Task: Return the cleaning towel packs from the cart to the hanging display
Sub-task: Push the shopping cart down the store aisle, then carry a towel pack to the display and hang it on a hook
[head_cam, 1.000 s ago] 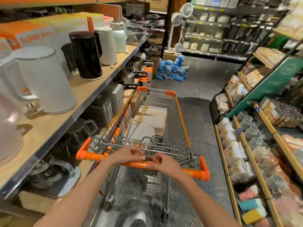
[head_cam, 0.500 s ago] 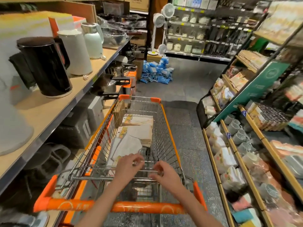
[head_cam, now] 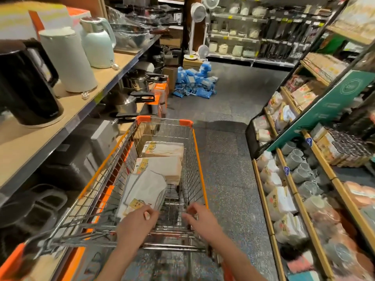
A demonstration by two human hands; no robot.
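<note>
An orange-rimmed wire cart (head_cam: 199, 159) stands in the aisle in front of me. Inside it lie stacked cleaning towel packs: a white one nearest me (head_cam: 145, 189) and two beige ones (head_cam: 162, 165) beyond it. My left hand (head_cam: 138, 222) reaches into the basket, fingers curled at the near edge of the white pack, touching it or just above it. My right hand (head_cam: 199, 218) hovers over the basket's near end with fingers apart and nothing in them. The slanted display (head_cam: 282, 201) on the right holds similar packs.
A wooden shelf (head_cam: 101, 78) on the left carries kettles (head_cam: 67, 57), with pots and boxes below. A pile of blue packets (head_cam: 194, 82) lies on the floor ahead. Mugs (head_cam: 300, 169) and sponges fill the right-hand display. Grey aisle floor runs between cart and display.
Both hands left the orange cart handle and moved forward into the basket. The view shifted forward over the cart, and my left hand reached the nearest white pack.
</note>
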